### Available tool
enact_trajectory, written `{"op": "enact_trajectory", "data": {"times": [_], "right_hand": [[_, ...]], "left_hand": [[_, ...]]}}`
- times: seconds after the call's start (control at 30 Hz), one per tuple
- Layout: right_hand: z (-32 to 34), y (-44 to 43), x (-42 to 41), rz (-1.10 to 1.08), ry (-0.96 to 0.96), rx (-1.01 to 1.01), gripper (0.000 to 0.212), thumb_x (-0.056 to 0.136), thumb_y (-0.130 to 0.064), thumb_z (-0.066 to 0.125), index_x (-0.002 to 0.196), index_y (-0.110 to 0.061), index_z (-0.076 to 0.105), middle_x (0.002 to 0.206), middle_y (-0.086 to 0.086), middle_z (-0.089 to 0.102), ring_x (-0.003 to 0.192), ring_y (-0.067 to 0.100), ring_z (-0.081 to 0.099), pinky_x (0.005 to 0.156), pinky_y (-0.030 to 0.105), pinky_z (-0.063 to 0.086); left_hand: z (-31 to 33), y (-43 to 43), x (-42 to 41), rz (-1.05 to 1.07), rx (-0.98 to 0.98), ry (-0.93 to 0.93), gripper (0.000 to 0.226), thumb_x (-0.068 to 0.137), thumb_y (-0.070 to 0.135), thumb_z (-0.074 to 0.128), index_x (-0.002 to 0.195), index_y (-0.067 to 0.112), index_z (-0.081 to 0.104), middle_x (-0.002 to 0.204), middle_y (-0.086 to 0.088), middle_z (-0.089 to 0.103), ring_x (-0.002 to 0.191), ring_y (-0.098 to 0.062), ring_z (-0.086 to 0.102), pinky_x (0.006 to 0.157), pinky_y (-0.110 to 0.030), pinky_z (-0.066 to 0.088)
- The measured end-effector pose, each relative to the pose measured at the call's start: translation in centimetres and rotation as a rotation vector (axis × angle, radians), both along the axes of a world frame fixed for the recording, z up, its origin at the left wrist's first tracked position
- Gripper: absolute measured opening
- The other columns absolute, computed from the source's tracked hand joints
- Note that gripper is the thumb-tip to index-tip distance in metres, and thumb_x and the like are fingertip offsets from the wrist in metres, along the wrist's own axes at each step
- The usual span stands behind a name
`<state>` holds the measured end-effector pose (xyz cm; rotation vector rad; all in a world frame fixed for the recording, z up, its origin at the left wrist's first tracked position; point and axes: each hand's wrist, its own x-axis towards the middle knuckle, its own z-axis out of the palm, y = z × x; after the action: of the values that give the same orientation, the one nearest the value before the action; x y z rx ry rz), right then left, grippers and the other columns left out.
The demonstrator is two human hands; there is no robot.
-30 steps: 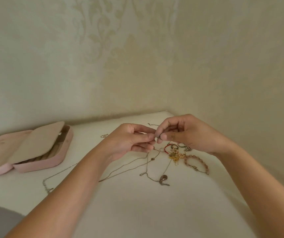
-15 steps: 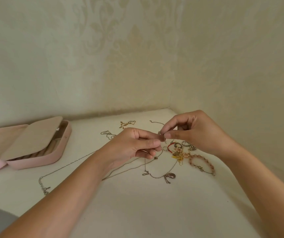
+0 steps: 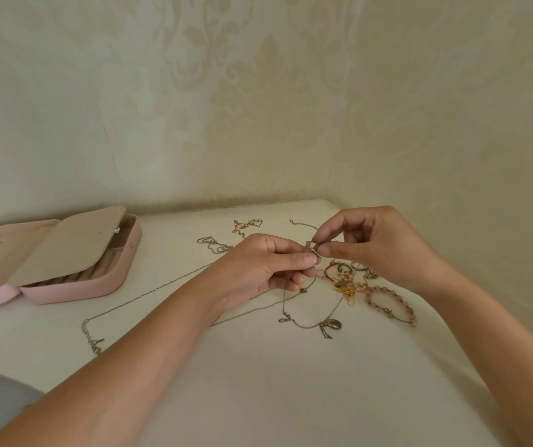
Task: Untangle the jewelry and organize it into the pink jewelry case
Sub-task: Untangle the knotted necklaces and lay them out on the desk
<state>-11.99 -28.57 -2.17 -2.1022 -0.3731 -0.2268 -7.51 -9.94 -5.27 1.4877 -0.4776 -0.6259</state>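
The left hand and right hand both pinch a small silver charm above the tangled jewelry near the surface's far right corner. The case lies open at the left edge.

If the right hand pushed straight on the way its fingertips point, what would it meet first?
The right hand points left, so the left hand likely comes first; both pinch the same small silver piece.

Both the left hand and right hand pinch a small silver pendant above tangled jewelry.
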Motion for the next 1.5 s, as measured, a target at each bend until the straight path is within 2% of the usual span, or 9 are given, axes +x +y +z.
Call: {"op": "enact_trajectory", "data": {"times": [0.17,0.43,0.53,0.6,0.8,1.07,1.3,1.37,1.5], "right_hand": [[-0.1,-0.3,0.1,-0.013,0.019,-0.01,0.011,0.075,-0.011,0.078,0.077,-0.021,0.075,0.041,-0.011,0.034,0.041,0.005,0.023,0.043,0.012,0.025],[-0.2,-0.2,0.0,-0.003,0.037,-0.071,0.012,0.077,-0.008,0.076,0.083,-0.018,0.074,0.04,-0.018,0.047,0.041,0.006,0.028,0.047,0.018,0.027],[-0.6,-0.3,0.1,-0.025,0.012,-0.161,0.015,0.078,-0.018,0.077,0.082,-0.032,0.077,0.066,-0.008,0.066,0.048,0.006,0.035,0.049,0.019,0.032],[-0.9,-0.4,0.2,-0.015,-0.034,-0.247,0.014,0.079,-0.022,0.077,0.083,-0.036,0.077,0.081,-0.006,0.069,0.054,0.007,0.04,0.053,0.018,0.033],[-0.8,-0.1,0.1,-0.05,-0.148,-0.475,0.008,0.084,-0.02,0.072,0.082,-0.028,0.074,0.08,-0.013,0.064,0.06,0.002,0.049,0.058,0.014,0.035],[-0.7,0.2,-0.2,0.035,-0.322,-0.432,0.008,0.087,-0.013,0.068,0.086,-0.021,0.069,0.084,-0.013,0.059,0.056,0.008,0.045,0.054,0.011,0.034],[-0.5,0.3,-0.6,0.066,-0.348,-0.33,0.008,0.086,-0.013,0.07,0.086,-0.021,0.071,0.084,-0.01,0.06,0.054,0.007,0.043,0.054,0.011,0.033],[-0.5,0.3,-0.6,0.056,-0.308,-0.269,0.006,0.083,-0.015,0.073,0.085,-0.02,0.074,0.082,-0.009,0.063,0.052,0.006,0.042,0.053,0.011,0.033],[-0.6,0.3,-0.5,0.026,-0.271,-0.183,0.008,0.077,-0.019,0.078,0.082,-0.024,0.076,0.078,-0.007,0.067,0.05,0.005,0.041,0.051,0.012,0.032]], "left_hand": [[-0.2,0.0,-0.1,-0.007,0.005,0.006,0.007,0.084,0.011,0.067,0.085,0.009,0.074,0.073,-0.001,0.069,0.058,-0.005,0.058,0.059,-0.016,0.05],[-0.4,-0.2,-0.1,0.021,0.017,-0.028,0.016,0.081,0.013,0.069,0.093,0.004,0.073,0.074,-0.002,0.07,0.059,-0.004,0.059,0.059,-0.016,0.049],[-0.5,-0.2,-0.2,0.039,0.048,-0.057,0.008,0.082,0.013,0.069,0.086,0.007,0.074,0.072,-0.002,0.07,0.058,-0.004,0.059,0.059,-0.016,0.049],[-0.5,-0.2,-0.1,0.052,0.07,-0.062,0.009,0.082,0.013,0.07,0.086,0.006,0.073,0.071,-0.001,0.07,0.057,-0.005,0.059,0.058,-0.017,0.049],[-0.6,-0.3,-0.2,0.08,0.068,-0.01,0.009,0.083,0.011,0.069,0.088,0.004,0.073,0.072,-0.002,0.07,0.056,-0.005,0.059,0.057,-0.016,0.049],[0.4,0.2,0.0,-0.018,-0.101,0.394,0.015,0.07,0.011,0.064,0.072,0.002,0.076,0.063,-0.003,0.065,0.048,-0.003,0.059,0.048,-0.014,0.052],[0.9,0.3,-0.3,-0.029,-0.118,0.439,0.012,0.05,0.012,0.073,0.059,0.005,0.073,0.058,-0.003,0.063,0.042,-0.004,0.057,0.042,-0.013,0.049],[0.9,0.3,-0.3,-0.019,-0.106,0.411,0.005,0.056,0.011,0.072,0.057,0.006,0.072,0.057,-0.003,0.064,0.042,-0.003,0.057,0.043,-0.013,0.05],[0.8,0.2,-0.3,0.011,-0.103,0.337,0.015,0.068,0.01,0.063,0.057,0.009,0.073,0.058,-0.002,0.065,0.043,-0.003,0.058,0.044,-0.013,0.05]]}}
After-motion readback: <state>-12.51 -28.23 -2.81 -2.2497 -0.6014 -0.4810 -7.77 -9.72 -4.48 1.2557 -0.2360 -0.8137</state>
